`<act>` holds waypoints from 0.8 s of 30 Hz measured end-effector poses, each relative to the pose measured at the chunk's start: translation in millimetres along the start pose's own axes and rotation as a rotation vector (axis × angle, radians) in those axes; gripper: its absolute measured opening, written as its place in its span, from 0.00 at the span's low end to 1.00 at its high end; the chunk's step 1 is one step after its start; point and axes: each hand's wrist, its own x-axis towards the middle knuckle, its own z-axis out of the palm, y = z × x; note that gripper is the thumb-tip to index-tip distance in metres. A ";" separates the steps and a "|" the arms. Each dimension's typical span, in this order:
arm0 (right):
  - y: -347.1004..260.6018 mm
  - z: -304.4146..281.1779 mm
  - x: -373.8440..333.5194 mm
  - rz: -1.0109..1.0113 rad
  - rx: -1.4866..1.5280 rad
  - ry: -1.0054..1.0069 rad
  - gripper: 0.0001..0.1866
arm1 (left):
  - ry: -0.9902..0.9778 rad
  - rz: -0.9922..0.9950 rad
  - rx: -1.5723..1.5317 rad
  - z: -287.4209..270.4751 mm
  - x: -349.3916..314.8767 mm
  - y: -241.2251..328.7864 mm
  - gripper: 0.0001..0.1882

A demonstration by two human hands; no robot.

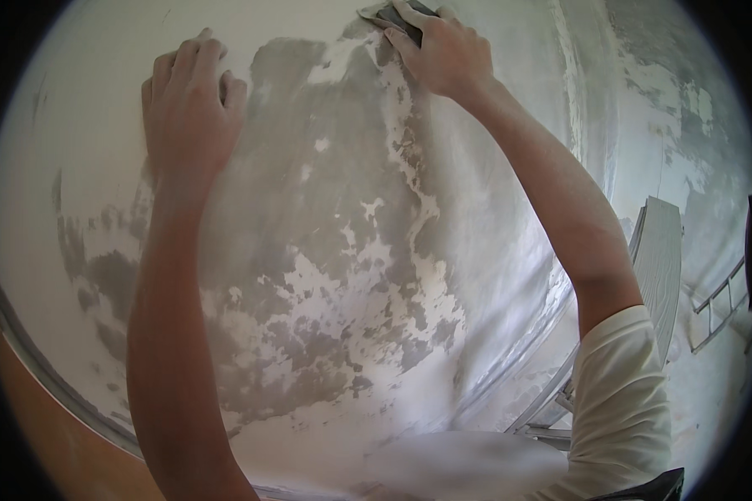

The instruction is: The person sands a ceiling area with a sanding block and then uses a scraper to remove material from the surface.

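Note:
A patchy plastered surface (334, 192), white with grey areas, fills most of the view. Near its top edge my right hand (451, 54) is closed round a dark grey sanding block (401, 23) pressed to the surface. A thin greyish sheet (369, 13) sticks out at the block's left end. At the upper left my left hand (190, 113) rests against the white plaster, fingers stretched upward and thumb apart. No object shows in it, though its palm side is hidden. Both forearms are raised.
A ridged grey panel (660, 267) leans on the right. Behind it stands a ladder (718, 305), and the metal frame of another (547, 413) shows lower down. A grey edge strip (67, 397) borders an orange-brown area (67, 451) at lower left. A blurred pale shape (468, 463) sits at the bottom.

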 end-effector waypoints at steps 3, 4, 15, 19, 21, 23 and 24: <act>-20.9 3.6 -17.2 -0.112 -0.037 0.037 0.31 | -0.006 -0.020 0.023 -0.6 -2.9 -5.5 0.25; -30.9 15.5 -38.5 -0.247 -0.045 0.035 0.31 | -0.009 -0.022 0.042 0.6 -4.4 -7.3 0.25; -52.6 -54.5 -13.6 0.057 0.006 -0.327 0.24 | -0.012 0.023 -0.042 3.7 -4.4 -7.5 0.23; -55.1 5.7 -59.9 -0.349 -0.323 0.118 0.25 | -0.012 0.003 0.006 2.2 -4.7 -11.1 0.22; -45.7 5.6 -62.4 -0.362 -0.205 0.088 0.25 | 0.030 0.023 -0.007 5.7 -4.9 -12.0 0.17; -26.6 2.5 -36.9 -0.217 -0.189 0.074 0.24 | 0.046 0.037 -0.015 5.1 -2.6 -12.7 0.15; -24.2 -4.5 -24.8 -0.144 -0.188 0.064 0.24 | 0.042 0.037 -0.027 6.0 -1.7 -9.6 0.15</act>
